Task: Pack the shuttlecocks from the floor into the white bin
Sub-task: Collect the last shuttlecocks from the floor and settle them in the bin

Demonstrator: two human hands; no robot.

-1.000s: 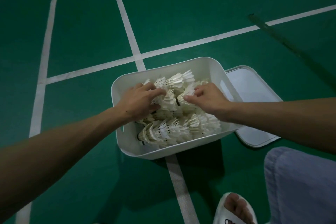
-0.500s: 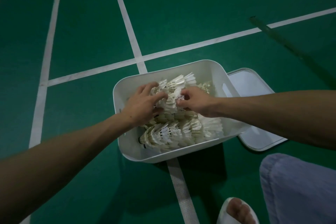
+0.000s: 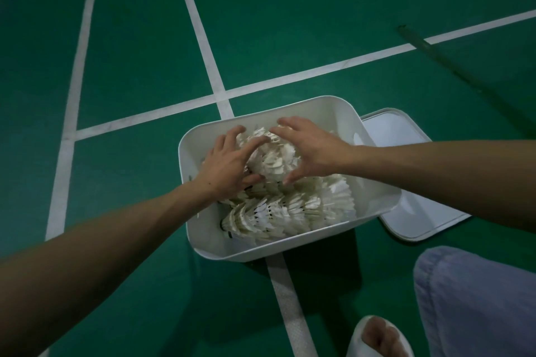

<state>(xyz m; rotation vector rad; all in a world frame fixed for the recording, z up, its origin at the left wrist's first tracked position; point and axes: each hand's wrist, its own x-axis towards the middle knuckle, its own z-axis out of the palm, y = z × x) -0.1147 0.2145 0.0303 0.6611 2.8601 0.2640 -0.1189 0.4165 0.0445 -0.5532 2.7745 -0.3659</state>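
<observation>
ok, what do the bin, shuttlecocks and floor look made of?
The white bin looks like moulded plastic with a smooth satin finish: thin walls, rounded corners, rolled rim. The shuttlecocks seem real feather, matte off-white: separate overlapping vanes show, and the bases are mostly hidden. The floor is probably vinyl or rubber court matting, matte green with white lines; the exact material can't be told.

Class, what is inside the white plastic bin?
Stacked white feather shuttlecocks fill the white plastic bin; the left hand and right hand grip the top stack. Its bottom is mostly hidden.
</observation>
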